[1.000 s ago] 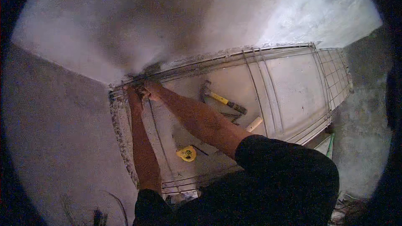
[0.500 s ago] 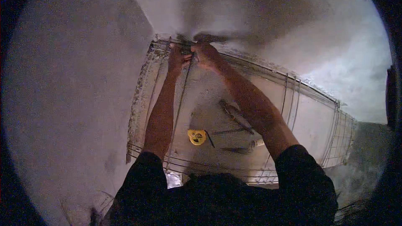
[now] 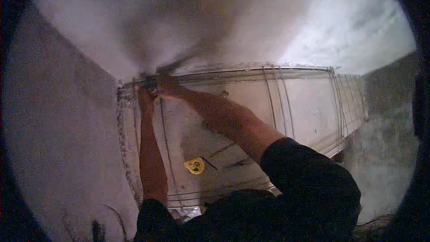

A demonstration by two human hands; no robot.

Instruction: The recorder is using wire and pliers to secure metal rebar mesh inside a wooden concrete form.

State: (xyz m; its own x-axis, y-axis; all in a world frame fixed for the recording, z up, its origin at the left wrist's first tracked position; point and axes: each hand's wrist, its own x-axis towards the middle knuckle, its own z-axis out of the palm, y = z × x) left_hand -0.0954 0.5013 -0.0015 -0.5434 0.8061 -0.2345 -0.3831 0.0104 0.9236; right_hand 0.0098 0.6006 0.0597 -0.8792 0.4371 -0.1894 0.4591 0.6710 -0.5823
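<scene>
Both arms reach to the far left corner of a long, pale trough crossed by thin metal rods. There, my left hand [image 3: 146, 96] is closed at the far rods [image 3: 201, 75], near a thin upright rod. Just to its right, my right hand [image 3: 168, 86] is closed too, its fingers almost touching the left ones. A small dark thing [image 3: 151, 83] shows between them, too blurred to name. What each hand grips is hidden. Nearer to me, a yellow tape measure [image 3: 195, 166] lies on the pale board [image 3: 179, 130] beside a thin dark stick [image 3: 209, 163].
Several thin rods [image 3: 273, 103] cross the trough to the right, with a grid of rods [image 3: 351, 101] at its right end. A grey wall [image 3: 67, 107] stands close on the left. Beyond the far edge rises a pale, smudged surface [image 3: 251, 22].
The view has turned, so the trough runs more level and my hands appear further left and lower. Both stay at the same corner. My right forearm now covers the long dark tool seen before.
</scene>
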